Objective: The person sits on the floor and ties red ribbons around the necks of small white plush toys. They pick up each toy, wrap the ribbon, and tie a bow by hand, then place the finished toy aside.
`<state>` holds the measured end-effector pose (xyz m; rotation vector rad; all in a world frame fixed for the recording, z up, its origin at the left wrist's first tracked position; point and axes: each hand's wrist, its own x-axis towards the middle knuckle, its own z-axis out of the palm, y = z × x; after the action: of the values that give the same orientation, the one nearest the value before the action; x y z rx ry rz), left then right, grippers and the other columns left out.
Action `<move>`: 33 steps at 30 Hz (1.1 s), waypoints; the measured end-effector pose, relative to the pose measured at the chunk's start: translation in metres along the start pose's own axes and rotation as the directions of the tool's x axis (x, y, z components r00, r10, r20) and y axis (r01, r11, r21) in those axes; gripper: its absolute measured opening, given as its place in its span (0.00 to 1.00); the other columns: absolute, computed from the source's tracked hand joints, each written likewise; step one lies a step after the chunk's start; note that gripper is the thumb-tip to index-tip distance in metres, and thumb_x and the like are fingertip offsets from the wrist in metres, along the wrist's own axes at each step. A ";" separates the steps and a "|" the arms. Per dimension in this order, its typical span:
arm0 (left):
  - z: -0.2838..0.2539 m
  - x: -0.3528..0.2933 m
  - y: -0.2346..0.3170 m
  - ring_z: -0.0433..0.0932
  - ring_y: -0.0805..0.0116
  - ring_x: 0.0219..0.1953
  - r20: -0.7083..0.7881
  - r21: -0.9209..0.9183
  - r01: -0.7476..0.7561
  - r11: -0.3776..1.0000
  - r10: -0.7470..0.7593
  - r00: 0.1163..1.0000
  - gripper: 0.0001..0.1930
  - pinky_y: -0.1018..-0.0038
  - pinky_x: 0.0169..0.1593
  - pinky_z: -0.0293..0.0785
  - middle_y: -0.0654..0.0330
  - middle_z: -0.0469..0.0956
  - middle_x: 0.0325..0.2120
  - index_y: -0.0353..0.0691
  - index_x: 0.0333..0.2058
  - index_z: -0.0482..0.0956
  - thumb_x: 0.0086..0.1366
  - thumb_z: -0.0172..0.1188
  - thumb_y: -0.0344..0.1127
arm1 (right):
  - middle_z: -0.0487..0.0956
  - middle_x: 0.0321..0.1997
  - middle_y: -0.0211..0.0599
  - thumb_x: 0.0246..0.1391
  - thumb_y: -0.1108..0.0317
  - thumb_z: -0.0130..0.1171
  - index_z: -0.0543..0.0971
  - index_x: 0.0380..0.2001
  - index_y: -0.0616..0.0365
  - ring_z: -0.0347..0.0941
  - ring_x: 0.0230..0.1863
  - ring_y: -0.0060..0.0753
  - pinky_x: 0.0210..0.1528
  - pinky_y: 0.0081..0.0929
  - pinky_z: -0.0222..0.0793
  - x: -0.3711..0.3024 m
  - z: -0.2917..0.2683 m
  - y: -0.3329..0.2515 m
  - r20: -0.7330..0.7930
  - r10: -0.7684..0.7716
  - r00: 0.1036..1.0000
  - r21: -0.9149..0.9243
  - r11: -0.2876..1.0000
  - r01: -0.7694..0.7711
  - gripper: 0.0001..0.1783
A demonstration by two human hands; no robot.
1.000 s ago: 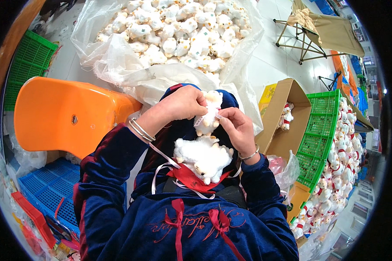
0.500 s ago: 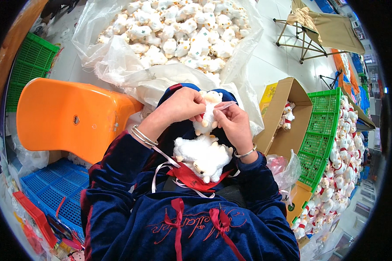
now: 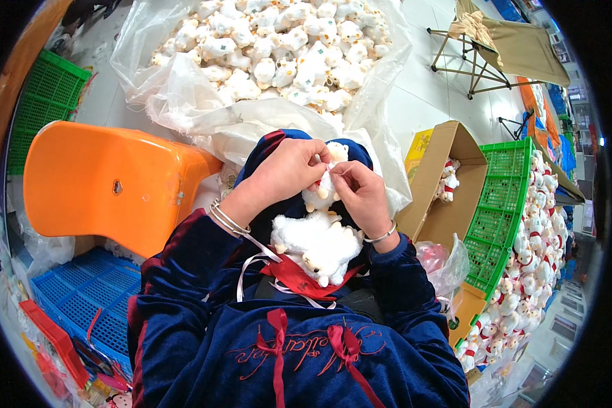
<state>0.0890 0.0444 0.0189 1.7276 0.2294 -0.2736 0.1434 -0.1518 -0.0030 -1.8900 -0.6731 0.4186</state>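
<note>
Right now your left hand (image 3: 289, 170) and right hand (image 3: 362, 197) both pinch the small white plush toy (image 3: 325, 182) held upright over your lap, fingers closed on its head and neck where a bit of red shows. It looks soft, pale and fluffy, with stubby legs hanging toward 6 o'clock. Just below it, more white plush toys (image 3: 319, 246) rest on a red cloth (image 3: 294, 277) on your lap, with white ribbons (image 3: 251, 262) trailing toward 8 o'clock. The risk, as I judge it: the lap pile sits loose, so a knee shift could roll it to the floor, and the trailing ribbons could snag your bracelets (image 3: 226, 219). At 12 o'clock lies the clear bag (image 3: 183, 102) of toys; at 9 o'clock, the orange stool (image 3: 102, 183); at 3 o'clock, the cardboard box (image 3: 449, 177).
</note>
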 end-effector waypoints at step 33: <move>0.018 -0.001 -0.007 0.77 0.78 0.22 -0.187 0.109 -0.016 0.994 0.037 0.982 0.12 0.77 0.29 0.73 0.61 0.82 0.21 0.30 0.32 0.83 0.66 0.65 0.36 | 0.81 0.27 0.29 0.56 0.70 0.67 0.80 0.35 0.64 0.75 0.29 0.18 0.34 0.21 0.73 0.008 -0.039 -0.014 0.252 0.338 0.907 -0.047 0.940 -0.337 0.08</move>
<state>0.0845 0.0279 0.0093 1.8632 0.3350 -0.1035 0.1685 -0.1705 0.0256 -1.9778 -0.5098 0.8986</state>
